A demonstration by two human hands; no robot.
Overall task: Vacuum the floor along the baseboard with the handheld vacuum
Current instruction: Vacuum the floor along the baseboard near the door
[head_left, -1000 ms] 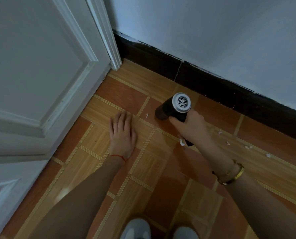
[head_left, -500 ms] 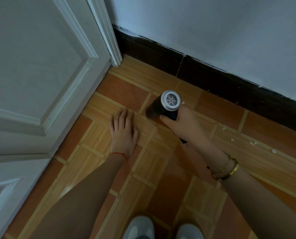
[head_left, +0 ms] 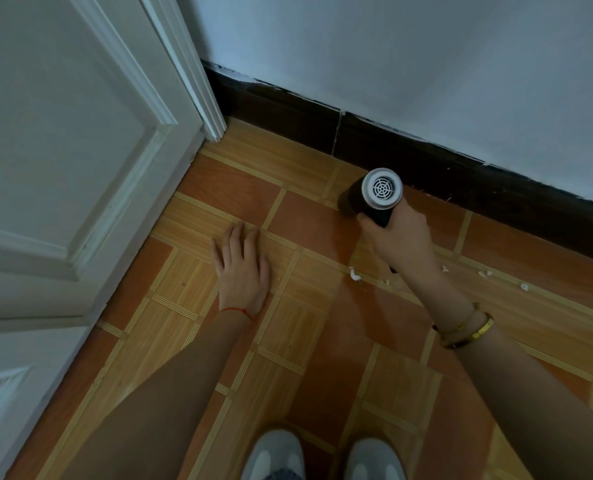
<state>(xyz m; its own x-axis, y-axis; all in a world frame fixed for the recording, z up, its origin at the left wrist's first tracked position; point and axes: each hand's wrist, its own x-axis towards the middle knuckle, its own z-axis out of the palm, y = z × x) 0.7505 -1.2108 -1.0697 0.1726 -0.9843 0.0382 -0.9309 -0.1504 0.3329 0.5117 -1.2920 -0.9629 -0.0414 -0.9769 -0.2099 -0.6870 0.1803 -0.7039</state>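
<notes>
The right hand (head_left: 400, 237) grips the handle of a small black handheld vacuum (head_left: 371, 197), its fingers curled round the grip so that only the thumb side and knuckles show. The vacuum's round grey grille end faces up toward the camera, and its dark body slants down and to the left to the floor (head_left: 305, 323). It sits just beside the dark baseboard (head_left: 461, 174) that runs along the foot of the pale wall (head_left: 426, 64); whether the nozzle touches the tiles cannot be told, as the body hides it.

The left hand (head_left: 241, 271) lies flat, palm down, on the floor to the left of the vacuum and well apart from it, fingers straight and close together, pointing toward the far wall. A thin red string (head_left: 238, 310) circles that wrist. The right wrist carries gold bracelets (head_left: 468, 329).

The floor is laid in orange and wood-grain tiles with pale striped bands. Small white scraps (head_left: 355, 274) lie on it near the right hand, with more scattered to the right along the baseboard side. A white panelled door (head_left: 63, 150) fills the left of the scene, its frame meeting the baseboard at the far corner. At the near edge, the toes of two pale shoes (head_left: 322, 455) show between the forearms.
</notes>
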